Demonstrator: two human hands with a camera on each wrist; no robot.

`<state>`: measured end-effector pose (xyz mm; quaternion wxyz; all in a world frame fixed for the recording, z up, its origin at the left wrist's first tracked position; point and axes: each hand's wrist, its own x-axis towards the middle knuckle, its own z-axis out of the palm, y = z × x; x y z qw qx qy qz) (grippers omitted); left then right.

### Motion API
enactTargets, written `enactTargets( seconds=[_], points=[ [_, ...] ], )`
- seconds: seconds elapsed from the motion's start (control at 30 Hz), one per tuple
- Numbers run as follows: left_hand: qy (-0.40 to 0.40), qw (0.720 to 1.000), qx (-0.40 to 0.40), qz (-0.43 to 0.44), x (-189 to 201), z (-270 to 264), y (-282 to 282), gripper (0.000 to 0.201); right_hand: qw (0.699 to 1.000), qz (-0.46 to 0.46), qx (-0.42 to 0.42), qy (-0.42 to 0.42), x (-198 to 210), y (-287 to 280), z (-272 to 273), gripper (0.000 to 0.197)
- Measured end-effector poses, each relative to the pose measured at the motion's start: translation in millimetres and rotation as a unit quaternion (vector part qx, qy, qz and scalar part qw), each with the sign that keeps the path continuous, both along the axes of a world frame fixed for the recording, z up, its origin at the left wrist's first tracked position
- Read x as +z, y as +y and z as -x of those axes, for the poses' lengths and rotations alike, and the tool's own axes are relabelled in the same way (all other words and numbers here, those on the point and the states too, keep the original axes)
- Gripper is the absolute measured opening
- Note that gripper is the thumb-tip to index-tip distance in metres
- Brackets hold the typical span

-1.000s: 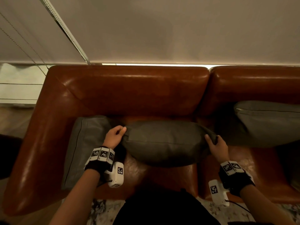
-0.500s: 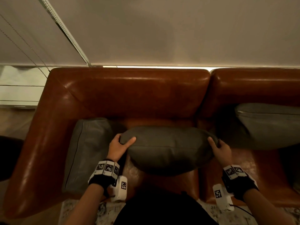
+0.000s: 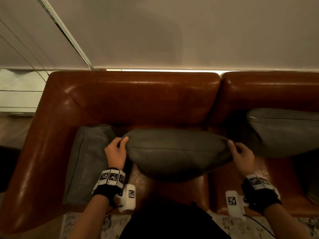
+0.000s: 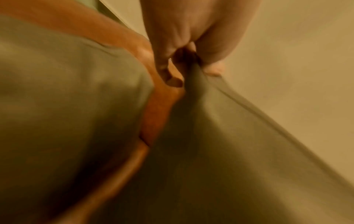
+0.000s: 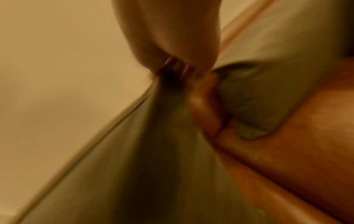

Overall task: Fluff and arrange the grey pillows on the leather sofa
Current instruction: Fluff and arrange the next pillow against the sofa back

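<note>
A plump grey pillow [image 3: 177,152] is held edge-up over the brown leather sofa [image 3: 141,100], in front of the backrest. My left hand [image 3: 119,147] pinches its left corner, thumb on top. My right hand [image 3: 240,152] grips its right corner. In the left wrist view the fingers [image 4: 166,60] bunch the dark pillow corner [image 4: 210,121]. The blurred right wrist view shows my right hand's fingers [image 5: 172,45] gathered on the pillow corner [image 5: 168,136]. A second grey pillow [image 3: 88,161] lies flat by the left armrest. A third grey pillow [image 3: 283,131] leans on the right seat.
A pale window blind [image 3: 189,31] with a bead cord [image 3: 69,35] hangs behind the sofa. The left armrest [image 3: 39,152] borders the flat pillow. A patterned rug [image 3: 110,225] lies at the sofa's front edge, near my dark clothing [image 3: 172,221].
Both hands have drawn the middle pillow slightly towards me and shifted their hold from the sides to pinching its two corners. The other two pillows have not moved.
</note>
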<state>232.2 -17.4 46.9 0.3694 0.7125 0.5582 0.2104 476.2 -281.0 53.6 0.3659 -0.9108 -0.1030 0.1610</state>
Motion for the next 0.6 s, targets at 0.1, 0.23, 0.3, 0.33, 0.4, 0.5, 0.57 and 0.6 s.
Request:
enactTargets(
  seconds=[0.1, 0.23, 0.3, 0.33, 0.4, 0.5, 0.57, 0.6],
  points=[
    [0.08, 0.996, 0.027, 0.038, -17.8, 16.5, 18.7, 0.033, 0.999, -0.045, 0.024, -0.019, 28.1, 18.5, -3.4, 0.026],
    [0.163, 0.978, -0.032, 0.129, -24.2, 10.0, 28.5, 0.064, 0.984, -0.136, 0.103, -0.051, 71.0, 88.6, 22.2, 0.031],
    [0.094, 0.967, -0.21, 0.111, -8.4, -4.0, 18.9, 0.097, 0.972, -0.163, 0.156, -0.063, 85.5, 125.7, 34.2, 0.035],
    [0.052, 0.948, -0.295, 0.102, 2.2, -15.8, 10.1, 0.11, 0.966, -0.16, 0.189, -0.079, 90.4, 145.7, 41.6, 0.037],
    [-0.023, 0.926, -0.358, 0.115, 12.9, -41.5, -2.4, 0.124, 0.946, -0.143, 0.259, -0.133, 95.1, 185.2, 58.4, 0.036],
    [-0.112, 0.954, -0.238, 0.141, 0.9, -64.8, 10.2, 0.117, 0.928, -0.116, 0.323, -0.144, 81.1, 235.1, 71.9, 0.031],
    [-0.085, 0.969, -0.184, 0.138, -20.1, -67.7, 25.3, 0.096, 0.925, -0.097, 0.36, -0.068, 59.1, 258.5, 73.2, 0.029],
    [-0.04, 0.977, -0.159, 0.139, -33.2, -68.7, 32.1, 0.087, 0.918, -0.071, 0.388, -0.023, 44.3, 264.4, 72.6, 0.03]
  ],
)
